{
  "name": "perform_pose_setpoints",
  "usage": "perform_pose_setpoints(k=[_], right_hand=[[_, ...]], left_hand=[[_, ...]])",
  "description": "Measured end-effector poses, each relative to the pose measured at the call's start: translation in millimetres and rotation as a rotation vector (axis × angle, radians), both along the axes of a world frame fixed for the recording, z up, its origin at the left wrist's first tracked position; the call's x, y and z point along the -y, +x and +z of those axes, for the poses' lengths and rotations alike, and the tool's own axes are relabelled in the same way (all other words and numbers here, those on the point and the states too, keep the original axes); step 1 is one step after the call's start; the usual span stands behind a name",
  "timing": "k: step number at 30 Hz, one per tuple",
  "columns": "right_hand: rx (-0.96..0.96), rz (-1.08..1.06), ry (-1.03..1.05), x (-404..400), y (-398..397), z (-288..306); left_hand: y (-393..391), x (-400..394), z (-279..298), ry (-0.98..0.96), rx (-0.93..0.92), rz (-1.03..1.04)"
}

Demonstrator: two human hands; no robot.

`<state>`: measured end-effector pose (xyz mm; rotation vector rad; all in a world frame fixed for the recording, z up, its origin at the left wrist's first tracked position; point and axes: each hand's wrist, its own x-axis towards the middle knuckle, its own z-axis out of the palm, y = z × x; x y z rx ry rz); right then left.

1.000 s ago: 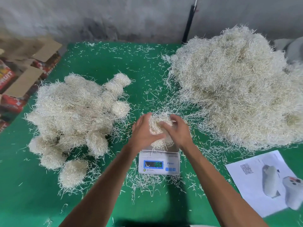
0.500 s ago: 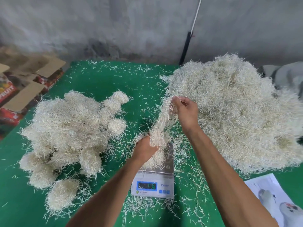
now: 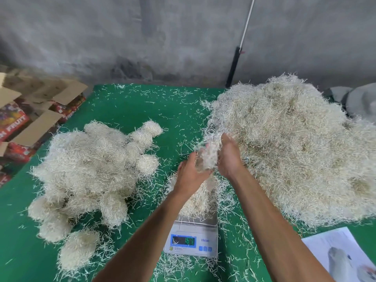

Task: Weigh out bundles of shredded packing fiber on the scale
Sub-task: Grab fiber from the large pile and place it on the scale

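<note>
- Both hands hold one tuft point(image 3: 210, 154) of fiber just beyond the scale point(image 3: 192, 237).
- Left hand point(image 3: 191, 174) cups it from below; right hand point(image 3: 228, 157) grips its far end.
- Tuft's long axis runs away from the scale, toward the big heap point(image 3: 295, 143).
- A bundle point(image 3: 196, 202) already sits on the scale, directly under the left hand, the nearer one.

A second ago both hands cupped 1 bundle on the scale point(image 3: 191, 231). Half a second ago the right hand point(image 3: 228, 157) was drawing a strand up from it toward the loose pile point(image 3: 295, 147). Now the left hand point(image 3: 191, 174) has risen too, and both hold a blurred tuft point(image 3: 209, 153) above the bundle point(image 3: 196, 202) left on the pan.
</note>
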<state>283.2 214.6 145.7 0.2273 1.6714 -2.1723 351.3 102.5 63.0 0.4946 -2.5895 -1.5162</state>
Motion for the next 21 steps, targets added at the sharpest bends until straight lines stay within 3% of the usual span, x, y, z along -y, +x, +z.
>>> perform_pose_setpoints(k=[3,10,14,17,21], right_hand=[[0.004,-0.065,-0.011,2,-6,11],[-0.056,-0.263,-0.199,-22,-32,57],[0.024,-0.319,-0.480,-31,-36,54],[0.079,-0.386,-0.308,-38,-35,27],[0.290,-0.066,-0.036,-59,-28,-31]], left_hand=[[6,2,-2,-0.140,-0.004,-0.059],[30,21,-48,-0.282,0.237,-0.050],[26,24,-46,-0.298,0.222,-0.043],[15,24,-31,-0.200,0.100,-0.006],[7,26,-21,-0.048,-0.032,0.020]])
